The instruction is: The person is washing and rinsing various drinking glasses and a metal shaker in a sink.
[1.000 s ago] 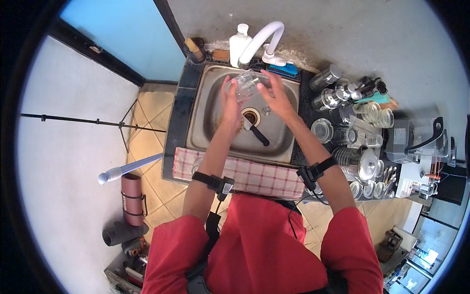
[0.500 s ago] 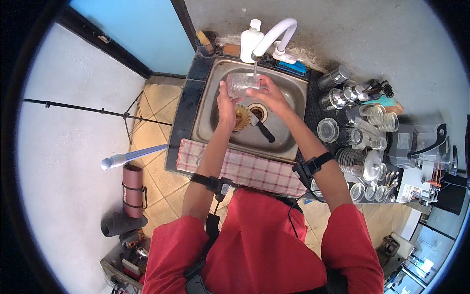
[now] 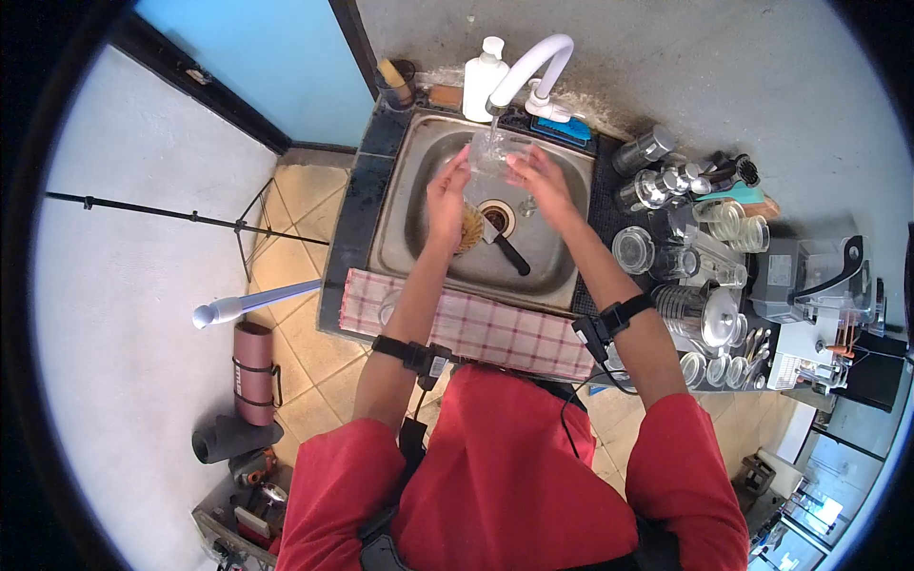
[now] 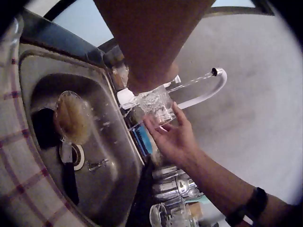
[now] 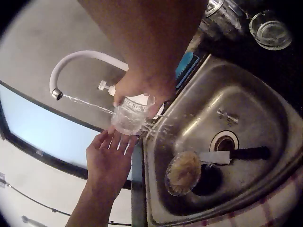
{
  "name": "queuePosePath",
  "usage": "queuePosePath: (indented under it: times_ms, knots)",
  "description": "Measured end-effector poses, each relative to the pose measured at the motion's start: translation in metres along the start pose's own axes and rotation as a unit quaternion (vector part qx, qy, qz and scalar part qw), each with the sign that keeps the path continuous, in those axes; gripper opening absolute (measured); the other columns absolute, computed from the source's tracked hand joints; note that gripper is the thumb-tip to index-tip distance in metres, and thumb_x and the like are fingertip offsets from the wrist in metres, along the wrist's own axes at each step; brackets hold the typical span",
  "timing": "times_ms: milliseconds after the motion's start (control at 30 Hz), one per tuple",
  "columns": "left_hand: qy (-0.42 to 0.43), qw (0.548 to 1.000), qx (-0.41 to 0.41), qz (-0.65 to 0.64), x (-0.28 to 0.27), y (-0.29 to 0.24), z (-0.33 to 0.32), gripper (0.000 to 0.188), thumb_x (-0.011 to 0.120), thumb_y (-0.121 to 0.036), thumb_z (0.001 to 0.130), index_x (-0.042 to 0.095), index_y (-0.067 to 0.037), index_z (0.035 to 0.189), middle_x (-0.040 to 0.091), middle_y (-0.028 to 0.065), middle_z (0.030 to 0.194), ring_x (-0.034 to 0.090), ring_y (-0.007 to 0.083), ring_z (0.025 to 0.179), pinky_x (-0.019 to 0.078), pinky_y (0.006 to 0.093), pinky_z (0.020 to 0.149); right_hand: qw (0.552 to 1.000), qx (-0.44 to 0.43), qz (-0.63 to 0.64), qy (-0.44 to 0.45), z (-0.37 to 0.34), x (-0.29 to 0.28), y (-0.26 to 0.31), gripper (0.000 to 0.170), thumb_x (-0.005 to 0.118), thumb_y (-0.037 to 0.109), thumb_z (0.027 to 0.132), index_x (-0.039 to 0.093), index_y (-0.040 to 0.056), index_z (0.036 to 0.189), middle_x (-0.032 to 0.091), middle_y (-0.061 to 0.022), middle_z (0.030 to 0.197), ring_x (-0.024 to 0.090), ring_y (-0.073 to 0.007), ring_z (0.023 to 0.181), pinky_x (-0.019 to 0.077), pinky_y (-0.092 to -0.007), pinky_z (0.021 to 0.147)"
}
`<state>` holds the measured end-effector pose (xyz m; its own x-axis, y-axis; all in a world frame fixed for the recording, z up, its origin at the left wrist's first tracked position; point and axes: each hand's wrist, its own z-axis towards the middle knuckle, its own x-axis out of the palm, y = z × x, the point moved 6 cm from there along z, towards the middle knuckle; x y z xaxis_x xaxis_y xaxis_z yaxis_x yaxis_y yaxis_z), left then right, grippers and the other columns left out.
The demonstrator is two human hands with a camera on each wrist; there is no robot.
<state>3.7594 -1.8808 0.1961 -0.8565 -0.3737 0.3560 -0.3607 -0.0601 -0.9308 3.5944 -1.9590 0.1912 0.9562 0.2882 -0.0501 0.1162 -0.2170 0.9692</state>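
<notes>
A clear glass container (image 3: 497, 154) is held between both hands under water running from the white faucet (image 3: 533, 68). The left hand (image 3: 446, 202) supports one end; in the right wrist view its fingers (image 5: 116, 142) lie nearly straight against the glass (image 5: 129, 116). The right hand (image 3: 547, 187) grips the other end, thumb and fingers curled round it, as the left wrist view shows with the right hand (image 4: 177, 137) at the glass (image 4: 156, 106). Below, in the sink (image 3: 409, 238), lie a ribbed amber-looking glass dish (image 5: 183, 173) and a black-handled knife (image 3: 511, 255) beside the drain.
A white pump bottle (image 3: 484, 88) and a blue brush (image 3: 564, 127) stand behind the sink. Jars and glassware (image 3: 706, 312) crowd the counter at the right. A checked cloth (image 3: 505, 335) lies along the front edge, and a dark cup (image 3: 396, 88) stands at the back left.
Both hands have turned the glass container under the faucet and shifted it slightly right. Running water, not plainly visible a second ago, now strikes it. The head view has shifted a little.
</notes>
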Motion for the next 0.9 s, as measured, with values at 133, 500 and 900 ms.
queuePosePath:
  times_ms: [133,500,900]
  knots:
    - [0.016,0.999,0.009,0.034,0.006,0.002,0.004,0.04,0.054,-0.017,0.096,0.055,-0.003,0.134,0.056,0.0078,0.135,0.051,0.017,0.122,0.0356,0.0304,0.107,0.985,0.034,0.156,0.056,-0.009,0.003,0.012,0.063,0.068,0.038,0.088,0.045,-0.0027,0.13,0.056,-0.0154,0.123,0.064,-0.0262,0.101,0.0525,-0.0368,0.09]
    - [0.06,0.99,0.09,0.089,0.026,-0.013,0.008,0.057,0.076,-0.018,0.083,0.053,-0.009,0.134,0.051,0.0067,0.135,0.049,0.0179,0.123,0.0424,0.0365,0.101,0.941,0.114,0.265,0.176,-0.01,0.007,-0.016,0.065,0.05,0.06,0.092,0.055,0.0006,0.116,0.065,-0.0119,0.098,0.066,-0.0275,0.089,0.0543,-0.039,0.081]
    - [0.036,0.994,0.084,0.058,0.026,-0.029,0.016,0.061,0.07,-0.021,0.089,0.044,-0.007,0.142,0.05,0.0094,0.135,0.049,0.017,0.121,0.041,0.0312,0.099,0.973,0.027,0.172,0.154,-0.001,0.017,0.019,0.06,0.068,0.042,0.088,0.047,0.0006,0.126,0.057,-0.0124,0.114,0.063,-0.0224,0.092,0.0537,-0.0356,0.082]
